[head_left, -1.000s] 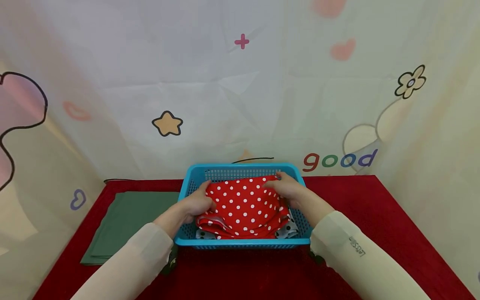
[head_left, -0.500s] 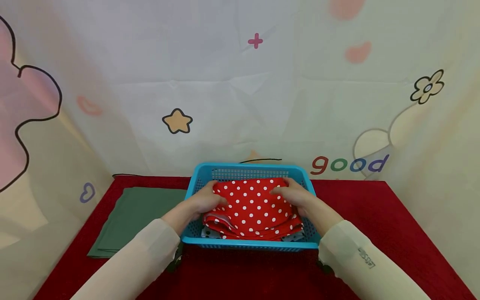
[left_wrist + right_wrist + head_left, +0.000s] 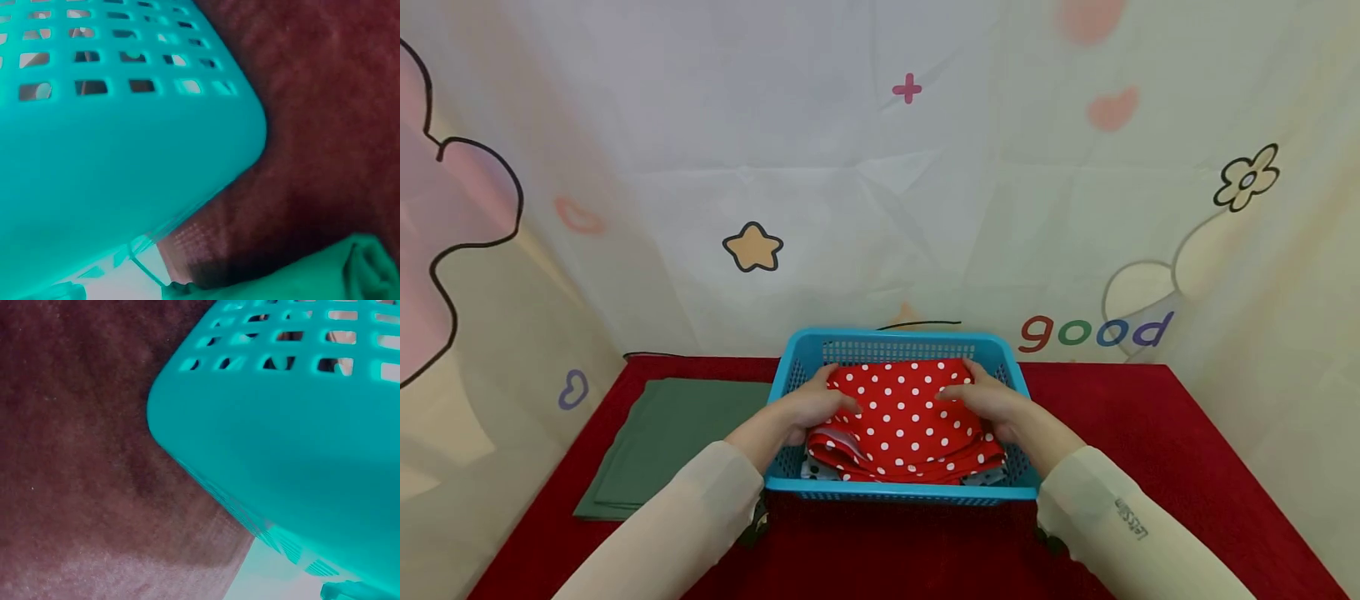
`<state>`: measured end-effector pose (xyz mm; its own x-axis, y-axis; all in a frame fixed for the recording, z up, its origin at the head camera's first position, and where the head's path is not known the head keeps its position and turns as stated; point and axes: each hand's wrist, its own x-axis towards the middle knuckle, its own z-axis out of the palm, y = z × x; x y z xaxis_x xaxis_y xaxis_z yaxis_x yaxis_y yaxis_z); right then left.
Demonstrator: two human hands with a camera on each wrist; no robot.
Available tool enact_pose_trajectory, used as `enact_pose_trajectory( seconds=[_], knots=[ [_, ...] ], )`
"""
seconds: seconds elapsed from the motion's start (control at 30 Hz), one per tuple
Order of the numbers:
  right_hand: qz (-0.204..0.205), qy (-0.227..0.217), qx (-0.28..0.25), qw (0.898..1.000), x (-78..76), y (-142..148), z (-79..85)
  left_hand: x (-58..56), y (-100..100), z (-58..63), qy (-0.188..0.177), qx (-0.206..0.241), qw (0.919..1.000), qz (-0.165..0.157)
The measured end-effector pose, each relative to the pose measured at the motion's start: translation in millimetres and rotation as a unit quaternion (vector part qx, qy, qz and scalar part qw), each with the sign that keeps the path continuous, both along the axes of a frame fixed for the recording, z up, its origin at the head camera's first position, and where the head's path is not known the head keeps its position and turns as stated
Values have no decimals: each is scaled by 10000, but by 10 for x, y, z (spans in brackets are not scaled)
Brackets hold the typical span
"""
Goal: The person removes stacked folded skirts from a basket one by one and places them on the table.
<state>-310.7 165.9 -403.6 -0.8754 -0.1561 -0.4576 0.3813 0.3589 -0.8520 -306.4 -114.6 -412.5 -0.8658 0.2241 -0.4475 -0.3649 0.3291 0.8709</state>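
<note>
Red white-dotted cloth [image 3: 898, 425] lies inside blue basket [image 3: 917, 492], on top of a pale dark-dotted cloth [image 3: 820, 470] that shows at both near corners. Left hand [image 3: 811, 407]: grip closed on the red cloth's left side, thumb on its upper face. Right hand [image 3: 994, 402]: grip closed on the right side, thumb likewise on top. Basket stands on red-covered desk [image 3: 1097, 417]; folded green cloth [image 3: 677, 433] lies left of it. Wrist views: mainly basket corners.
</note>
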Motion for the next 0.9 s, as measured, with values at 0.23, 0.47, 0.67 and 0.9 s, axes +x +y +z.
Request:
enact_pose_trajectory(
  seconds=[0.23,0.47,0.67,0.9],
  knots=[
    [106,55,59,9999,45,-33,-92,31,-33,-133,-173,218,9996,33],
    [276,49,66,9996,71,-16,-78,7,-57,-146,-305,402,9987,61],
    [313,103,82,9994,35,0,-41,-31,-39,-100,-249,594,9978,168],
    [259,121,154,9995,-3,13,-51,-31,-34,-80,-107,461,9986,238]
  ],
)
